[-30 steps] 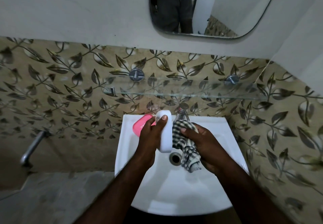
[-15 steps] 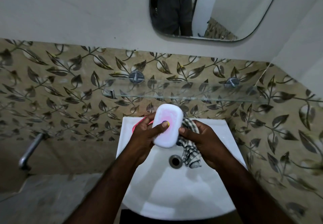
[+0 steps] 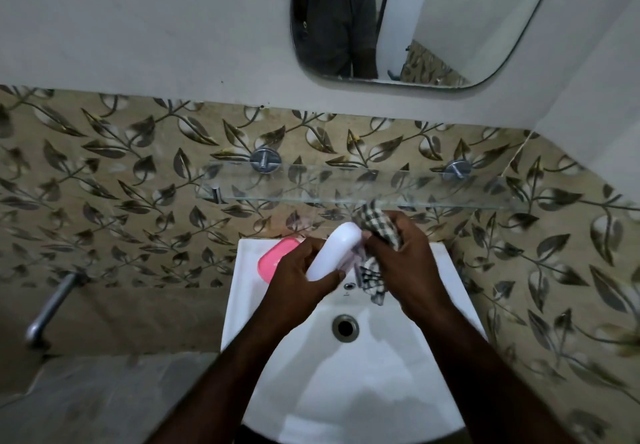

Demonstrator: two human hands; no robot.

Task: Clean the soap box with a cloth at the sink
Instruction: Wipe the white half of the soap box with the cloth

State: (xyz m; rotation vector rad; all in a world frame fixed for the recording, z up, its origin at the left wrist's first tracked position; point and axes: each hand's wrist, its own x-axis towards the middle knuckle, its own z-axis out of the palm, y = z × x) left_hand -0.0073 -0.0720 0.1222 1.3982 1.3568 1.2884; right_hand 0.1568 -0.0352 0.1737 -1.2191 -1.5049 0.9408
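Note:
My left hand [image 3: 298,277] grips a white soap box part [image 3: 334,249], tilted on edge above the back of the white sink [image 3: 346,391]. My right hand [image 3: 405,263] is closed on a black-and-white checked cloth [image 3: 375,225] and presses it against the box's right side; a tail of the cloth hangs down below the hand. A pink soap box part [image 3: 275,258] lies on the sink's back left rim, partly hidden behind my left hand.
The drain [image 3: 345,327] sits mid-basin. A glass shelf [image 3: 346,184] on two metal mounts runs just above my hands. A mirror [image 3: 415,21] hangs on the wall above. A metal pipe tap [image 3: 52,305] sticks out of the wall at the left.
The white box has turned from facing me to edge-on. My right hand has lifted the cloth up and against the box's right side. Both hands sit higher over the sink.

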